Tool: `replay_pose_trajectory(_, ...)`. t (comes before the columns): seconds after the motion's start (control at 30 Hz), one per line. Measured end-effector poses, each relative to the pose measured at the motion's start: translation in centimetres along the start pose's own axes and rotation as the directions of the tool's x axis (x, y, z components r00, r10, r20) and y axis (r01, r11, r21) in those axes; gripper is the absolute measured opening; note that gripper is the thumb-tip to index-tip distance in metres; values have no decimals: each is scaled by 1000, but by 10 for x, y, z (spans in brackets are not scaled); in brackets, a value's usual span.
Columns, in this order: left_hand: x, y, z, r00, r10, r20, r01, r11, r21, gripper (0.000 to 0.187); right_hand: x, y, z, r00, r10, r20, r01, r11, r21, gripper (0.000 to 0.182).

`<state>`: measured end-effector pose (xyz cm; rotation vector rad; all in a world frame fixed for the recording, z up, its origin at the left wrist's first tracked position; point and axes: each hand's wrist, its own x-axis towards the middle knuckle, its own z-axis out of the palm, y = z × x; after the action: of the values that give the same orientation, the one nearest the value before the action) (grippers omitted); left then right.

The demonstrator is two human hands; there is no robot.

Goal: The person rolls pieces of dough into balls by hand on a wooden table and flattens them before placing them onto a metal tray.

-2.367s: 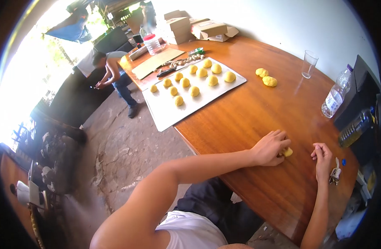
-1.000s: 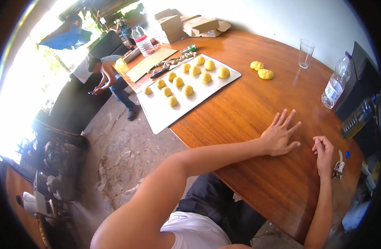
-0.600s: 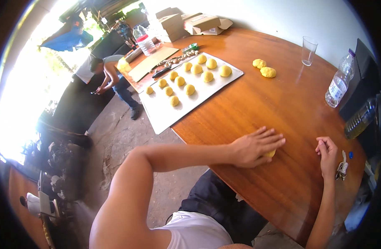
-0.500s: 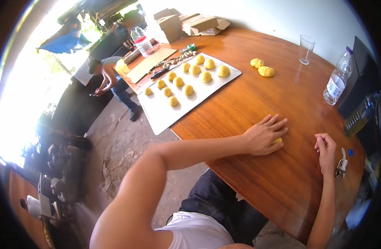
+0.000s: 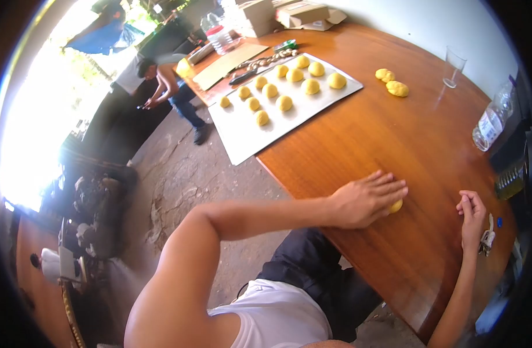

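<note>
Left hand (image 5: pixel 369 199), fingers extended, covers dough (image 5: pixel 396 206), apparently using the table (image 5: pixel 428 136) as backing; right hand (image 5: pixel 471 211) curls loosely, contents unclear; balls (image 5: pixel 310 86) sit spaced, presumably against sticking

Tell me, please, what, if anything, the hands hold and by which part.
The left hand covers a dough piece from above; whether it grips it cannot be told. The right hand holds nothing visible.

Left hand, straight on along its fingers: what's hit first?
Past the left hand, bare table, then probably the labelled clear bottle or the bottle of yellowish liquid; the line runs roughly between them, depth unclear.
</note>
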<state>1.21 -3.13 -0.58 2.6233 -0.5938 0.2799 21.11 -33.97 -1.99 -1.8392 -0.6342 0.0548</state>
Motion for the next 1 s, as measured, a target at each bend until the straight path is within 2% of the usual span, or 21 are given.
replay_pose_trajectory(0.13, 58, -17, 12, 997, -70, -30, 73, 994, 80, 56, 2, 1, -1, 1000, -2, 8, 2, 999, -48, 16)
replay_pose_trajectory(0.2, 97, -24, 51, 980, -38, -193, 61, 992, 113, 55, 4, 0, -1, 1000, -11, 10, 12, 998, -67, 17)
replay_pose_trajectory(0.23, 109, -17, 61, 978, -40, -206, 64, 992, 113, 55, 3, 1, -1, 1000, -13, -7, 12, 998, -68, 17)
replay_pose_trajectory(0.3, 121, 8, 74, 982, 108, -155, -101, 994, 49, 55, -1, 3, -5, 1000, -12, -18, 11, 997, -74, 17)
replay_pose_trajectory(0.33, 114, 18, 76, 982, 100, -161, -94, 994, 49, 55, -2, 6, -7, 1000, -10, -24, 9, 998, -64, 17)
replay_pose_trajectory(0.4, 79, 37, 56, 973, 220, -64, -224, 972, -75, 52, 0, 9, -6, 1000, -8, -14, 8, 999, -48, 18)
replay_pose_trajectory(0.53, 2, 34, 23, 975, 213, -57, -219, 963, -156, 56, -3, 6, -10, 1000, 14, 0, -14, 999, -35, 18)
replay_pose_trajectory(0.6, -15, 19, 13, 994, 48, -103, -58, 993, -101, 62, -2, 10, -11, 1000, 5, 13, -5, 1000, -19, 19)
replay_pose_trajectory(0.67, -2, -1, 4, 997, -34, -69, 35, 999, 23, 67, 0, 10, -9, 1000, 12, 13, -12, 1000, -26, 18)
replay_pose_trajectory(0.77, 55, -23, 16, 986, -143, -89, 154, 980, 129, 68, 2, 8, -7, 1000, 13, 6, -13, 999, -38, 18)
replay_pose_trajectory(0.83, 99, -26, 34, 974, -152, -166, 174, 977, 125, 69, 2, 11, -8, 999, 44, -2, -44, 998, -53, 18)
replay_pose_trajectory(0.87, 115, -26, 42, 973, -149, -174, 172, 977, 123, 69, 0, 11, -8, 999, 32, -7, -32, 998, -62, 18)
replay_pose_trajectory(0.93, 132, -17, 50, 998, -35, -57, 34, 999, -20, 68, -1, 13, -11, 1000, 25, -17, -26, 998, -55, 18)
replay_pose_trajectory(0.97, 127, -12, 51, 997, -41, -62, 39, 999, -18, 68, -1, 15, -10, 999, 23, -24, -24, 999, -39, 18)
replay_pose_trajectory(1.0, 114, -4, 50, 998, 50, -26, -52, 996, -77, 68, -1, 15, -10, 1000, 18, -15, -18, 999, -37, 18)
